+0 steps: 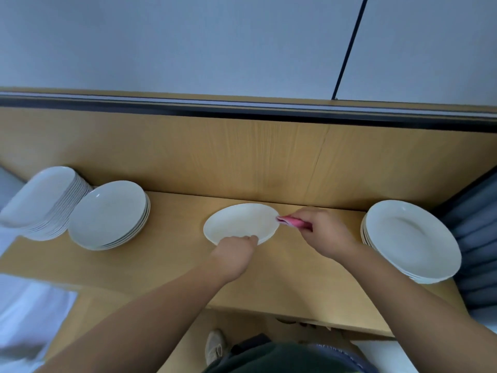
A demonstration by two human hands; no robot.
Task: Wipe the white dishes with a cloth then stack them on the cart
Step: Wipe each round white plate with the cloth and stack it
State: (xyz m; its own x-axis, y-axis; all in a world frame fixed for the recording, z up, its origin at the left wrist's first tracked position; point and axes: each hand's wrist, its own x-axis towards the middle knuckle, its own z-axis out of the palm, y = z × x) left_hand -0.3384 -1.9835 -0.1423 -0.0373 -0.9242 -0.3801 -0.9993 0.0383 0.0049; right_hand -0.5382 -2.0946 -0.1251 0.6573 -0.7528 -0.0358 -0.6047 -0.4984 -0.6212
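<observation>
A single white dish point(239, 222) lies in the middle of the wooden counter point(282, 278). My left hand point(234, 254) grips its near rim, thumb on top. My right hand point(325, 232) holds a folded pink cloth point(291, 221) whose tip touches the dish's right rim. A stack of white dishes point(411, 238) stands at the right. Two more stacks are at the left: a low one point(107, 214) on the counter and a tall one point(40, 200) at the far left, which looks tilted in this wide view.
A wooden back panel point(242, 157) rises behind the counter, topped by a dark rail. Grey fabric point(473, 238) hangs at the right end. A white surface point(29, 319) lies at the lower left. Below the counter's front edge I see a shoe point(215, 345).
</observation>
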